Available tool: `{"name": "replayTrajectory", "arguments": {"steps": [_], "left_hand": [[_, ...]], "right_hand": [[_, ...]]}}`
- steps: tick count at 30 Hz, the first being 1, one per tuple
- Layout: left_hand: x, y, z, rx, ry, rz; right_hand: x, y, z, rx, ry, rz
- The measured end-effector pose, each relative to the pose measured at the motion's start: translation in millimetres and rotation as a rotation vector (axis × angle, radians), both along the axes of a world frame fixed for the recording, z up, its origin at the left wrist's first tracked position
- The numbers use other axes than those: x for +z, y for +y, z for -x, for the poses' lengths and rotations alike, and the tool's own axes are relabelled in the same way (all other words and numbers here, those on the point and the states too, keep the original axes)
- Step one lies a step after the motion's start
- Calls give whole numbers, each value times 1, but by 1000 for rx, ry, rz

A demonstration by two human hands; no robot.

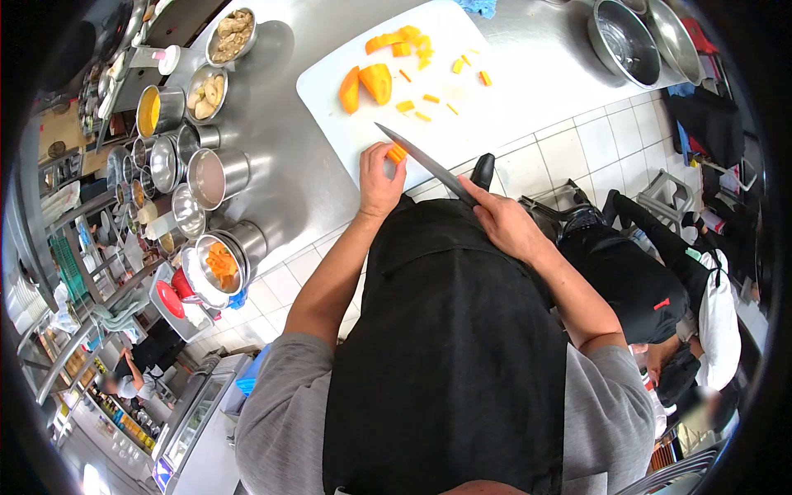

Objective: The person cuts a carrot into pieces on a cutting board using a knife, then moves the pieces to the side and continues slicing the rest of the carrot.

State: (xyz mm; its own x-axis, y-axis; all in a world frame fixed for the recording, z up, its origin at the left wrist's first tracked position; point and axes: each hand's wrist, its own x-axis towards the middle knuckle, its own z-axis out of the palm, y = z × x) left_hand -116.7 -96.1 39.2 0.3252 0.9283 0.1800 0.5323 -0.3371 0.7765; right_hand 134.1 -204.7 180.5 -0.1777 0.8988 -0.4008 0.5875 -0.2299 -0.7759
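My left hand (381, 180) is closed around a small piece of carrot (398, 154) at the near edge of the white cutting board (342, 78). My right hand (505, 221) grips a kitchen knife (422, 159) by its handle. The blade points up and left, close beside the carrot in my left hand; whether they touch I cannot tell. Farther up the board lie two thick carrot chunks (375, 84), a longer cut carrot piece (386, 40) and several small carrot sticks (423, 116).
Metal pots (218, 177) and bowls crowd the left of the steel counter (280, 165); one bowl holds carrot slices (221, 264). Two metal bowls (624, 43) stand at the upper right. A blue cloth (477, 7) lies behind the board. Other people are at right and lower left.
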Motion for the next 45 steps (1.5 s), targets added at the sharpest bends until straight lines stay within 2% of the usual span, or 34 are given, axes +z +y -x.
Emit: {"name": "replayTrajectory", "arguments": {"steps": [10,19,43,45], "left_hand": [[-3,1,0,-15,21,-114],[-1,0,0,-15,-16,-47],[-5,-1,0,-3,-21,-71],[-5,-1,1,-6,-24,-78]], "right_hand": [[3,-2,2,20,-30,-4],[9,1,3,29,-26,12],[7,2,13,19,-71,40],[0,-1,14,51,-99,-37]]}}
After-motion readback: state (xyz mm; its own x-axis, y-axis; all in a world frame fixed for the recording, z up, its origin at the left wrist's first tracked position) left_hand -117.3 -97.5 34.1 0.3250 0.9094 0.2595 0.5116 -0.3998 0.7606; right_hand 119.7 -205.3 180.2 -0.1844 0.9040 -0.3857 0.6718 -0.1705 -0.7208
